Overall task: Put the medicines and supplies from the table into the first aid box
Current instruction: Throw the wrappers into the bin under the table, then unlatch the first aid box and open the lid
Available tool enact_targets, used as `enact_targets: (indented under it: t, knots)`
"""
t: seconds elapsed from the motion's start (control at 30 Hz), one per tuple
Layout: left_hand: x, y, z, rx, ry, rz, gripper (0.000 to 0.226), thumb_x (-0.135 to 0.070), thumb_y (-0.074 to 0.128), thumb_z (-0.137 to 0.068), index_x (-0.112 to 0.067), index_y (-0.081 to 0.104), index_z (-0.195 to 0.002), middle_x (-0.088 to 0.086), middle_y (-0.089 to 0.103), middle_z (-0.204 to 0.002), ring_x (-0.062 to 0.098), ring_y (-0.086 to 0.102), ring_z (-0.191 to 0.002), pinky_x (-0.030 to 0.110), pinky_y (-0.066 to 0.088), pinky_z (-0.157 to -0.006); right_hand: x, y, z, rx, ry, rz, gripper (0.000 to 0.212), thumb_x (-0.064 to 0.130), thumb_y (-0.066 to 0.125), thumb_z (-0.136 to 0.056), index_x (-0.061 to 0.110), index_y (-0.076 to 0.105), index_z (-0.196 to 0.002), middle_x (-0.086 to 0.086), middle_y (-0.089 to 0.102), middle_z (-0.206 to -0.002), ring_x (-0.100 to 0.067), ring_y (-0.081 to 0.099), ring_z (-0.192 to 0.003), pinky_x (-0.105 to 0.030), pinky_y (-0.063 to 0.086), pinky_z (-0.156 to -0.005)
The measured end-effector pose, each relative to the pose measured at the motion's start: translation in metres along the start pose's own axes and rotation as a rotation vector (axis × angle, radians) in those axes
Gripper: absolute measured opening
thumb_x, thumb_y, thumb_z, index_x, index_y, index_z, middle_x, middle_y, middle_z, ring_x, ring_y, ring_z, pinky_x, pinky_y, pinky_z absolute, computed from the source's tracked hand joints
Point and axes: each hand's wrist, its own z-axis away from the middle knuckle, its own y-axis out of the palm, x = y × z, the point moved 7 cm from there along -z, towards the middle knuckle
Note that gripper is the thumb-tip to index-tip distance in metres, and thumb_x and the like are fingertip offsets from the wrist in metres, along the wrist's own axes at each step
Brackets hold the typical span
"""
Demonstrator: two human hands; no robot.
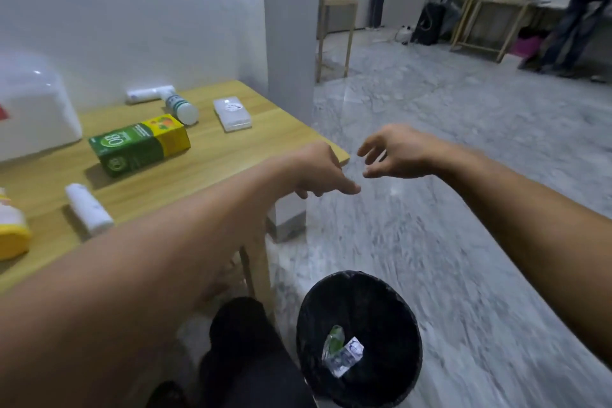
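Note:
The white first aid box [31,109] stands at the far left of the wooden table [205,162]. On the table lie a green and yellow carton [139,144], a white bottle [181,108], a white tube [142,95] behind it, a flat clear pack [231,113], a white roll [88,208] and a yellow-capped item [11,228] at the left edge. My left hand [318,172] hovers over the table's right corner, fingers loosely curled and holding nothing. My right hand [394,152] hangs just beyond the corner over the floor, fingers spread and holding nothing.
A black waste bin [304,338] with wrappers [342,353] inside sits on the marble floor below my hands. A grey pillar [288,26] rises behind the table. Wooden stools, bags and people stand at the far side of the room.

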Motion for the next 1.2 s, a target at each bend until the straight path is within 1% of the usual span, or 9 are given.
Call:
enact_targets:
  t: [0.1,0.23,0.4,0.5,0.7,0.83,0.9,1.03,1.2]
  knots:
    - [0.007,-0.039,0.028,-0.074,-0.013,0.022,0.048,-0.042,0.075,-0.076,-0.004,0.07,-0.105,0.007,0.065,-0.088,0.019,0.063,-0.081,0.033,0.056,-0.074,0.037,-0.022,-0.004,-0.03,-0.058,0.021,0.045,0.027,0.075,-0.08,0.015,0.063,-0.121,-0.002,0.071,-0.112,-0.013,0.064,-0.086,-0.018,0.045,-0.062]
    - [0.043,-0.089,0.064,-0.186,-0.097,-0.036,0.053,-0.041,0.076,-0.076,-0.002,0.068,-0.11,0.01,0.063,-0.085,0.024,0.06,-0.079,0.036,0.055,-0.075,0.095,-0.034,-0.017,-0.058,-0.136,0.039,0.042,0.03,0.075,-0.079,0.017,0.064,-0.117,0.0,0.072,-0.109,-0.014,0.066,-0.088,-0.028,0.052,-0.074]
    - [0.115,-0.145,0.104,-0.304,-0.211,-0.099,0.039,-0.045,0.077,-0.072,-0.011,0.066,-0.086,0.005,0.065,-0.086,0.023,0.059,-0.079,0.032,0.048,-0.075,0.18,-0.032,-0.044,-0.088,-0.269,0.114,0.036,0.03,0.076,-0.078,0.022,0.068,-0.111,0.002,0.072,-0.104,-0.015,0.066,-0.089,-0.028,0.049,-0.073]
    - [0.153,-0.175,0.128,-0.377,-0.278,-0.151,0.045,-0.043,0.077,-0.073,-0.006,0.073,-0.097,0.006,0.07,-0.092,0.025,0.064,-0.086,0.033,0.05,-0.075,0.229,-0.026,-0.06,-0.102,-0.353,0.125,0.036,0.026,0.075,-0.078,0.019,0.069,-0.113,-0.001,0.073,-0.104,-0.018,0.066,-0.09,-0.027,0.049,-0.077]
    - [0.223,-0.234,0.179,-0.512,-0.38,-0.2,0.044,-0.038,0.077,-0.075,-0.003,0.073,-0.102,0.012,0.074,-0.104,0.028,0.067,-0.1,0.043,0.053,-0.092,0.334,-0.002,-0.096,-0.129,-0.562,0.157,0.038,0.024,0.074,-0.078,0.014,0.068,-0.115,-0.003,0.072,-0.111,-0.022,0.066,-0.099,-0.037,0.053,-0.091]
    - [0.263,-0.269,0.206,-0.657,-0.422,-0.276,0.034,-0.033,0.075,-0.076,-0.008,0.074,-0.098,0.003,0.069,-0.092,0.025,0.064,-0.091,0.036,0.051,-0.081,0.393,0.016,-0.118,-0.206,-0.691,0.149,0.04,0.023,0.072,-0.079,0.013,0.065,-0.118,-0.005,0.069,-0.119,-0.024,0.064,-0.106,-0.037,0.051,-0.093]
    - [0.28,-0.283,0.215,-0.728,-0.433,-0.315,0.03,-0.031,0.073,-0.076,-0.011,0.074,-0.099,0.005,0.07,-0.098,0.023,0.061,-0.091,0.033,0.051,-0.079,0.418,0.027,-0.127,-0.244,-0.739,0.145,0.041,0.023,0.07,-0.082,0.013,0.063,-0.121,-0.007,0.067,-0.12,-0.026,0.062,-0.109,-0.037,0.05,-0.093]
    - [0.312,-0.304,0.222,-0.826,-0.453,-0.329,0.045,-0.028,0.07,-0.079,-0.016,0.064,-0.122,0.005,0.063,-0.129,0.025,0.056,-0.12,0.036,0.045,-0.101,0.453,0.051,-0.145,-0.267,-0.801,0.136,0.041,0.021,0.069,-0.084,0.012,0.06,-0.123,-0.012,0.064,-0.124,-0.031,0.059,-0.112,-0.041,0.049,-0.093]
    - [0.341,-0.318,0.218,-0.856,-0.469,-0.371,0.062,-0.028,0.069,-0.082,-0.016,0.047,-0.139,0.006,0.046,-0.145,0.027,0.044,-0.133,0.039,0.038,-0.108,0.479,0.066,-0.148,-0.391,-0.949,0.202,0.044,0.018,0.065,-0.087,0.009,0.054,-0.129,-0.01,0.052,-0.14,-0.027,0.048,-0.128,-0.037,0.04,-0.104]
